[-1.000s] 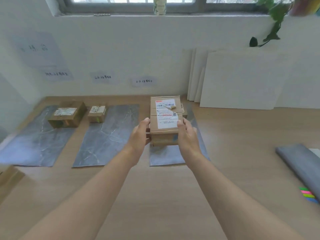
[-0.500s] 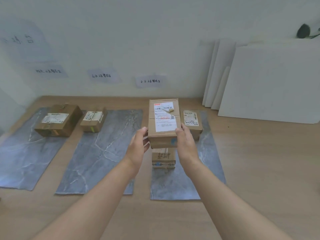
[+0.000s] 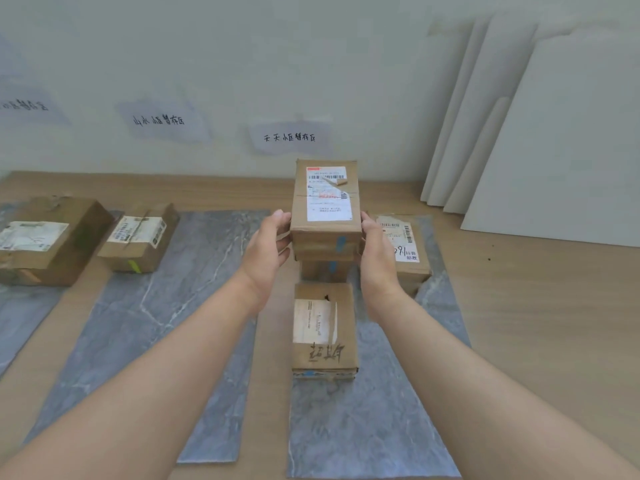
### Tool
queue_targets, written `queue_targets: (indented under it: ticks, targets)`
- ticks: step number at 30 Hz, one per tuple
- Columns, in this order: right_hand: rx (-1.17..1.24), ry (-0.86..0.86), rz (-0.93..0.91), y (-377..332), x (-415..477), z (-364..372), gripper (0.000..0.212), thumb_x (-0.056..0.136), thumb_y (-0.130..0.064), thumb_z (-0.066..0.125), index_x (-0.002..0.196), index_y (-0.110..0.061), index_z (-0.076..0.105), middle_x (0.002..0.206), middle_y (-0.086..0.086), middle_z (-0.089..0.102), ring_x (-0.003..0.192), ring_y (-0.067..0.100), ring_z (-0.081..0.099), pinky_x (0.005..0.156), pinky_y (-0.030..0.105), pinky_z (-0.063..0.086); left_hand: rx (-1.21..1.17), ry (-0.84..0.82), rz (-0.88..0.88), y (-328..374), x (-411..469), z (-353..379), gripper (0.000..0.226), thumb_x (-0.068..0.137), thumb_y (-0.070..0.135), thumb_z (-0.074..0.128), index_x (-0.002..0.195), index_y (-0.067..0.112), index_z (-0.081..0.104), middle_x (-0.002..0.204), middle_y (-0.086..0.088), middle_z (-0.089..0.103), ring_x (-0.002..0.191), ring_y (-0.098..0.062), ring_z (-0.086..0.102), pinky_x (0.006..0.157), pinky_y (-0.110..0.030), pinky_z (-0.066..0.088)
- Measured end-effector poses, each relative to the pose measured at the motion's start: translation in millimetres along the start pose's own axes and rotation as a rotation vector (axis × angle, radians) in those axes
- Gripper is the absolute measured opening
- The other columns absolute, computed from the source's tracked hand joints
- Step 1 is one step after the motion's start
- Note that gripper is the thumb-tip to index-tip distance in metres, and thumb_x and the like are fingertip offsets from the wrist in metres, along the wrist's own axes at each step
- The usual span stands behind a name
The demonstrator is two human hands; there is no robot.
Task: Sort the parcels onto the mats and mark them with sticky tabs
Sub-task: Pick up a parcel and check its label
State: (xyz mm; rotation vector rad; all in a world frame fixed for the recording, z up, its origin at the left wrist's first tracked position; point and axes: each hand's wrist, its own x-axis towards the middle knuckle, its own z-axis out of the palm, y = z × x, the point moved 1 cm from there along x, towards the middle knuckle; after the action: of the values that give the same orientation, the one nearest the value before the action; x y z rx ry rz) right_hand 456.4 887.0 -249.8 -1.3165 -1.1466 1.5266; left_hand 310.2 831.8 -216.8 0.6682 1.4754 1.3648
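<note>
Parcels at the left have not moved in the past second: a large parcel (image 3: 48,237) lies on the left mat (image 3: 20,323), and a small parcel (image 3: 138,237) with a green tab (image 3: 133,265) on its near face sits at the far left corner of the middle mat (image 3: 156,341). What has changed is in the centre. The left hand (image 3: 266,251) grips the left side of the held parcel (image 3: 325,202), fingers curled against the cardboard and thumb at the top edge. This parcel, which a moment ago was carried in the air on the near side of the mats, is now at the far end of the right mat (image 3: 374,427), directly over a lower parcel (image 3: 323,270). Both show a blue tab (image 3: 341,242) on their near faces. Whether the two boxes already touch cannot be told. A near parcel (image 3: 323,330) stands on the same mat, closer to the person. The right hand (image 3: 375,258) clasps the opposite side in the same way, fingers wrapped on the box. Just right of it a labelled parcel (image 3: 403,251) lies on the mat, and white boards (image 3: 554,133) lean on the wall far right. Judging from this, the parcel is being stacked in the zone under the paper sign (image 3: 291,137), so the placing looks nearly done and release seems to be next.
</note>
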Motion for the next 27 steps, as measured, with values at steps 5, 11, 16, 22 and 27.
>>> queue_targets:
  ticks: [5,11,16,22,27]
  targets:
    - [0.057,0.004,-0.022,14,10,1,0.065,0.086,-0.058,0.043,0.149,-0.042,0.048,0.146,-0.017,0.056,0.139,0.007,0.047,0.119,0.043,0.036,0.027,-0.009,0.040,-13,17,-4,0.047,0.108,0.040,0.029,0.143,0.020,0.053,0.135,0.010,0.059,0.127,-0.011,0.053,0.111,-0.031,0.037]
    - [0.112,0.051,-0.014,13,-8,-6,0.073,0.080,-0.065,0.046,0.149,-0.043,0.047,0.151,-0.016,0.052,0.143,0.009,0.043,0.122,0.046,0.032,0.054,-0.008,0.034,-14,5,-13,0.051,0.107,0.042,0.028,0.151,0.020,0.042,0.154,0.004,0.044,0.143,-0.018,0.039,0.119,-0.037,0.029]
    - [0.117,0.087,0.001,-13,-51,-10,0.075,0.080,-0.063,0.043,0.149,-0.035,0.049,0.150,-0.014,0.052,0.142,0.008,0.042,0.123,0.043,0.030,0.085,-0.015,0.044,11,-38,-17,0.054,0.107,0.043,0.027,0.154,0.020,0.036,0.160,0.004,0.036,0.147,-0.016,0.032,0.123,-0.040,0.024]
    - [0.103,0.059,-0.055,-65,-124,-9,0.060,0.091,-0.053,0.043,0.148,-0.032,0.050,0.148,-0.012,0.054,0.141,0.009,0.044,0.121,0.040,0.032,0.066,-0.007,0.101,63,-118,-17,0.052,0.106,0.042,0.030,0.153,0.020,0.039,0.159,0.002,0.037,0.147,-0.018,0.032,0.123,-0.043,0.024]
    - [0.107,0.038,-0.146,-123,-196,-8,0.042,0.100,-0.043,0.044,0.139,-0.032,0.058,0.140,-0.013,0.058,0.135,0.008,0.049,0.120,0.039,0.035,0.041,-0.007,0.179,115,-199,-21,0.051,0.106,0.041,0.032,0.152,0.020,0.040,0.158,0.001,0.038,0.147,-0.018,0.032,0.123,-0.042,0.024]
